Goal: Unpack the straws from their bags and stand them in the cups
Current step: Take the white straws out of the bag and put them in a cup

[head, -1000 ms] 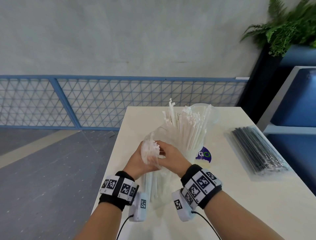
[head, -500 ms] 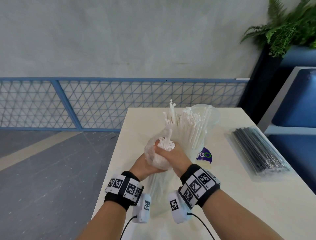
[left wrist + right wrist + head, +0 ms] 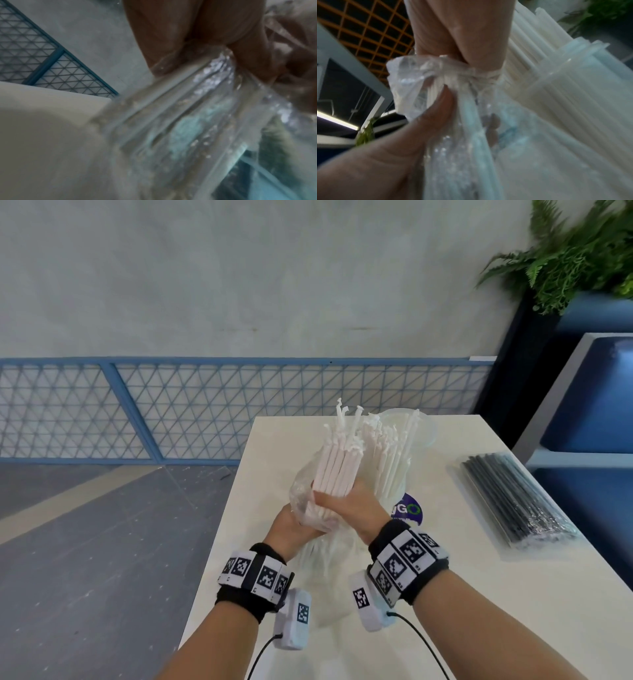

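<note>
Now a bundle of white straws [image 3: 337, 463] stands halfway out of its clear bag [image 3: 303, 501], just in front of the cup [image 3: 407, 460] on the bench [image 3: 479, 594].
Right hand [image 3: 349, 505] is curled round the bare straws where they leave the bag; left hand [image 3: 291, 525] clutches the bunched bag below. Light, stiff straws should slide loose easily, so a snug grip round the bundle's middle seems wise, while the slippery film needs only a pinch. Black straws [image 3: 513, 501] lie bagged, right of the cup.

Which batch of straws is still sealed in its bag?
The black straws, lying flat at the table's right edge in a closed clear pack. The white bundle is half out of its bag in both hands; others already stand in the cup.
</note>
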`<state>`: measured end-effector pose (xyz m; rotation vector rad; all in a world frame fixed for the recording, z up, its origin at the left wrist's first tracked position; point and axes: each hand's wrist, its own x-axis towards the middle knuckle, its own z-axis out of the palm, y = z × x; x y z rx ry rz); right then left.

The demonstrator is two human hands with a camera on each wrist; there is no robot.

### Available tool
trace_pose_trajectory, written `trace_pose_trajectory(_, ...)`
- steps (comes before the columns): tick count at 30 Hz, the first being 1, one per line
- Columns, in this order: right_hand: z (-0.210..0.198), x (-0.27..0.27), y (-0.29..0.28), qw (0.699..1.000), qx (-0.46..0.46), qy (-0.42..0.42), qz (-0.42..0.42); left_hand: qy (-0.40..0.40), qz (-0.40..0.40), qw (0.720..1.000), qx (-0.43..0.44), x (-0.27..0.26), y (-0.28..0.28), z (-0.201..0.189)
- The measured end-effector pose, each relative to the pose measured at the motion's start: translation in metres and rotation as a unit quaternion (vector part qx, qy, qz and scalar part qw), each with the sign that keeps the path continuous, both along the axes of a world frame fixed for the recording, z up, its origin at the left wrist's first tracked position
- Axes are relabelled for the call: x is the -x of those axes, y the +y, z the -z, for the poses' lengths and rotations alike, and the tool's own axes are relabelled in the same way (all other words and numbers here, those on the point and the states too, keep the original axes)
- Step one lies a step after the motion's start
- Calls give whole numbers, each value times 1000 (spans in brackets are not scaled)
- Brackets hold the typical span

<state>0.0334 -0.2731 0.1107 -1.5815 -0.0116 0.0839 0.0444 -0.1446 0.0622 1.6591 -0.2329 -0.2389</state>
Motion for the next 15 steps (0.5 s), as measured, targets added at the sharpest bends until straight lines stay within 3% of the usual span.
trace_pose_trajectory(9, -72, -13, -29, 976, -100, -143, 132, 65, -49, 996, 28, -3, 19, 13)
trace_pose_trajectory(15, -97, -22, -44, 948, -61, -197, 241, 95, -149, 981, 81, -4, 30, 20)
